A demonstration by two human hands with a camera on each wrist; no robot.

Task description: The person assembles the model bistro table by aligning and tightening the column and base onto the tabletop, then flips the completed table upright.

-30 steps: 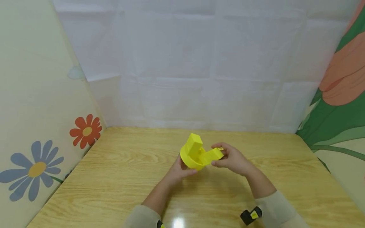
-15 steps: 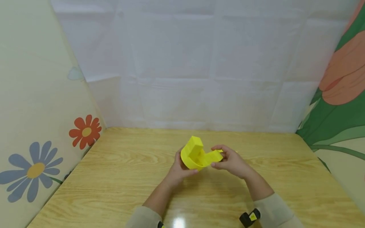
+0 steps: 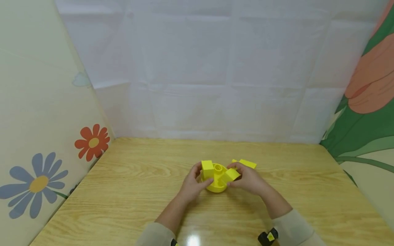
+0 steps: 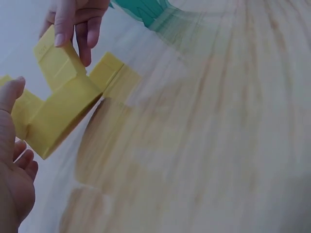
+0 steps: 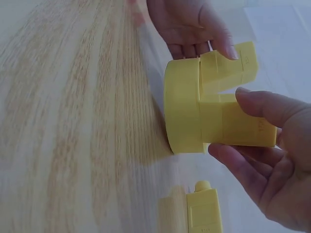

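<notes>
So, the dish (image 3: 217,189) sits level now instead of tipped up, low at the table (image 3: 123,191); can't tell if it's touching. My left hand (image 3: 191,185) is part-closed, thumb on the left block (image 3: 207,166), fingers round behind; my right hand (image 3: 250,179) pinches the right block (image 3: 231,175). Both stick up from the dish. Level's probably easier to work at. A spare block (image 3: 248,164) lies just past my right hand.

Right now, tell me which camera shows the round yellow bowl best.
The head view: it looks down into the bowl, showing its floor and the small ring inside, though the blocks cover part. The left wrist view shows its outer wall, tilted; the right wrist view shows that wall side-on. Neither shows the ring.
</notes>
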